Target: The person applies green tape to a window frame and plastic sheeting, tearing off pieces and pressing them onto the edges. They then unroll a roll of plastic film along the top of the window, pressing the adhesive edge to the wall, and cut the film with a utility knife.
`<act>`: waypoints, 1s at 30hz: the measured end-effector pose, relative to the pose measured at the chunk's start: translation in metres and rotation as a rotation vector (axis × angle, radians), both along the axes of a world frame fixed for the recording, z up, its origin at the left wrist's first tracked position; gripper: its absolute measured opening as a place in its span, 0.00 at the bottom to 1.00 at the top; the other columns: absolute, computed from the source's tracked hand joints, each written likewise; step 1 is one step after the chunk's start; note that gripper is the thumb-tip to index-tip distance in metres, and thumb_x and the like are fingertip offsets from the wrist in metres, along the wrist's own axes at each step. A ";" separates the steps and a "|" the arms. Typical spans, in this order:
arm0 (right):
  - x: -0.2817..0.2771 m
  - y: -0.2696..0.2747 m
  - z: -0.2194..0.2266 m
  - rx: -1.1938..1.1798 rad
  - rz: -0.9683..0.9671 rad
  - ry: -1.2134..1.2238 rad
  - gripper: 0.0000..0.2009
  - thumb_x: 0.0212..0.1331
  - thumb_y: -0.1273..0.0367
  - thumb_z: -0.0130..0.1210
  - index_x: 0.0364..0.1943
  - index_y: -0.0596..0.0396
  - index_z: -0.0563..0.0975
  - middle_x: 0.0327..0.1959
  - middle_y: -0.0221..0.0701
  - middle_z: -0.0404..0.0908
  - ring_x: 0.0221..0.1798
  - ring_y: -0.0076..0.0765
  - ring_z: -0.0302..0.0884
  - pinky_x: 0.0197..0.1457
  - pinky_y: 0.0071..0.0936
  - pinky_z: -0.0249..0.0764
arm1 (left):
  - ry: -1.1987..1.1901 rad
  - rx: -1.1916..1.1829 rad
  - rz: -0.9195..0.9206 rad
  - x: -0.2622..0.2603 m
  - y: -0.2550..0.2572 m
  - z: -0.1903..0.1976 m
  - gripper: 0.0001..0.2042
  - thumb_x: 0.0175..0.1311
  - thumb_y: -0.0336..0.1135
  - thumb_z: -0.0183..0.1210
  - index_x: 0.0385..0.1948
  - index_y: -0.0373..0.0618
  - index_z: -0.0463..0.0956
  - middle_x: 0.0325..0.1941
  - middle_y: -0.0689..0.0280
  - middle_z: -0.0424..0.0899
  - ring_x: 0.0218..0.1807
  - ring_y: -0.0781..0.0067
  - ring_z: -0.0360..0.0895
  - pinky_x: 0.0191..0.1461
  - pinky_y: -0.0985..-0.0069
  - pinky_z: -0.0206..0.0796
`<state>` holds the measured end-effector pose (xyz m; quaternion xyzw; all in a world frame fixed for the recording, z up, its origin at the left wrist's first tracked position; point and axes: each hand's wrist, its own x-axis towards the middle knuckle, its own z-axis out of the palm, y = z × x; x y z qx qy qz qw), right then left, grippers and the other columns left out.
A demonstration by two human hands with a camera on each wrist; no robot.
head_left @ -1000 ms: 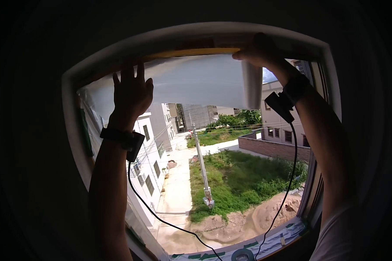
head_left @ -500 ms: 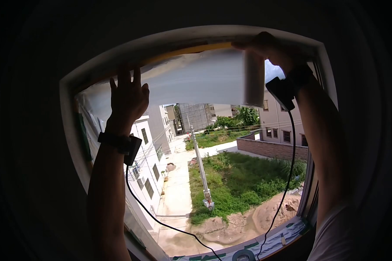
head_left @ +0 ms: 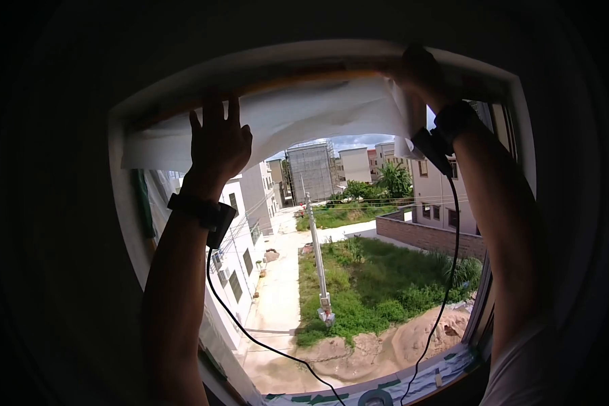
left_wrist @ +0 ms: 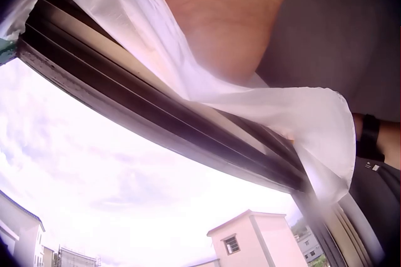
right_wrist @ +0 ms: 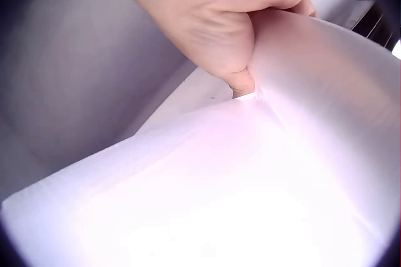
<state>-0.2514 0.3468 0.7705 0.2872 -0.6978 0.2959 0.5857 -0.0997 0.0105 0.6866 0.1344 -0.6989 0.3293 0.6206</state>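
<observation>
A translucent white plastic sheet (head_left: 304,111) hangs along the top of the window frame (head_left: 284,55). My left hand (head_left: 218,139) lies flat against the sheet at the upper left, fingers straight and pointing up. In the left wrist view the palm (left_wrist: 219,16) presses the sheet (left_wrist: 294,110) against the dark frame rails. My right hand (head_left: 418,71) is up at the frame's top right corner, gripping the sheet's bunched right edge. In the right wrist view the curled fingers and thumb (right_wrist: 219,10) pinch a fold of the sheet (right_wrist: 250,185).
The windowsill (head_left: 413,379) below carries taped covering. Green tape (head_left: 144,203) and plastic run down the left jamb. Black cables (head_left: 250,331) hang from both wrist cameras. Outside are buildings, a utility pole (head_left: 317,257) and a grassy yard.
The sheet's lower edge has risen and its right end is now bunched at the frame's top corner. My right hand moved up and right with it. My left hand shifted slightly right.
</observation>
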 end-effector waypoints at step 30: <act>-0.027 -0.010 -0.002 -0.122 -0.154 0.247 0.24 0.50 0.49 0.68 0.42 0.53 0.85 0.35 0.40 0.87 0.40 0.44 0.86 0.49 0.40 0.81 | 0.104 0.043 0.008 -0.023 0.026 0.001 0.36 0.64 0.47 0.57 0.69 0.32 0.58 0.73 0.41 0.59 0.77 0.41 0.53 0.73 0.36 0.50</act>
